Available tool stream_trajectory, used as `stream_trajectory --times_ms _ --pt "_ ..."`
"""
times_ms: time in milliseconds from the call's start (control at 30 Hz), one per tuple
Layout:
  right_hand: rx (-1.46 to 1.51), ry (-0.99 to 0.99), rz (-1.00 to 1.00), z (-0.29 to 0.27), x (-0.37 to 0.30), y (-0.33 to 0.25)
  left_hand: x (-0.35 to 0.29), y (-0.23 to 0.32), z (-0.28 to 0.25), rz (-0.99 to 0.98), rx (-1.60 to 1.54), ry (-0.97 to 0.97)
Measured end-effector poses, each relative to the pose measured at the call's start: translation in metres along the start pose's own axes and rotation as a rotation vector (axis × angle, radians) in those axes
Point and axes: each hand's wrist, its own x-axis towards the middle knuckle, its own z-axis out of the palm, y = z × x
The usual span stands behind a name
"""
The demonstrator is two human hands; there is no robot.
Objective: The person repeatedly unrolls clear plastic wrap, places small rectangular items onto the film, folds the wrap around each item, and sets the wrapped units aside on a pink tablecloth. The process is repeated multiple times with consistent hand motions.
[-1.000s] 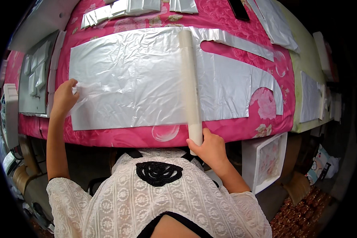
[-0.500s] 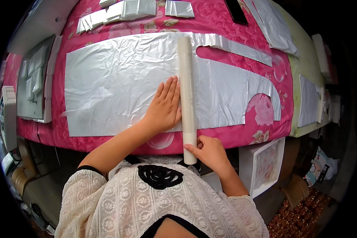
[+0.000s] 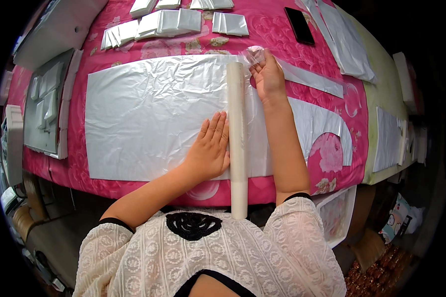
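Observation:
A thin silvery-white plastic apron [image 3: 148, 114] lies spread over the pink flowered cloth, its cut-out loops toward the right. Across it, running near to far, rests a long pale cream tube [image 3: 238, 128], its near end overhanging the table edge. My left hand [image 3: 209, 148] presses flat on the apron just left of the tube, fingers stretched out. Beyond the tube's right side, my right hand [image 3: 268, 76] has its fingers curled on the far strap of the apron, where the film is bunched and lifted. My right forearm hides part of the apron's right half.
Folded plastic packets [image 3: 168, 22] lie in rows at the far side, with a black phone [image 3: 299, 25] to their right. More plastic sheets [image 3: 344, 44] lie at the far right. A grey board with small packets [image 3: 47, 99] stands left. A white bin [image 3: 339, 213] sits below the table edge.
My right hand has let go of the tube's near end and reached away to the apron's far strap, lifting film there. My left hand stays flat beside the tube.

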Motion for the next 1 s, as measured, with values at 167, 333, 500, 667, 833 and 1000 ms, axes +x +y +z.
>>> stream_trajectory --times_ms 167,333,500,667,833,1000 --pt "-0.544 -0.266 -0.436 0.110 -0.035 0.012 -0.002 -0.003 0.000 0.043 -0.039 0.092" --pt "-0.903 -0.749 -0.488 0.213 -0.119 0.102 -0.004 -0.009 0.021 0.065 0.089 0.215" --pt "-1.091 -1.121 -0.335 0.225 -0.168 0.146 0.000 -0.006 0.023 0.057 0.053 0.070" --pt "-1.072 -1.452 -0.405 0.205 -0.172 0.077 -0.003 -0.011 0.031 0.048 0.114 0.158" --pt "-0.834 -1.182 -0.403 0.117 -0.116 -0.004 -0.011 -0.004 0.014 0.110 0.046 0.239" --pt "-1.003 -0.785 -0.676 0.073 -0.104 -0.024 -0.020 -0.001 -0.020 0.037 -0.193 0.117"
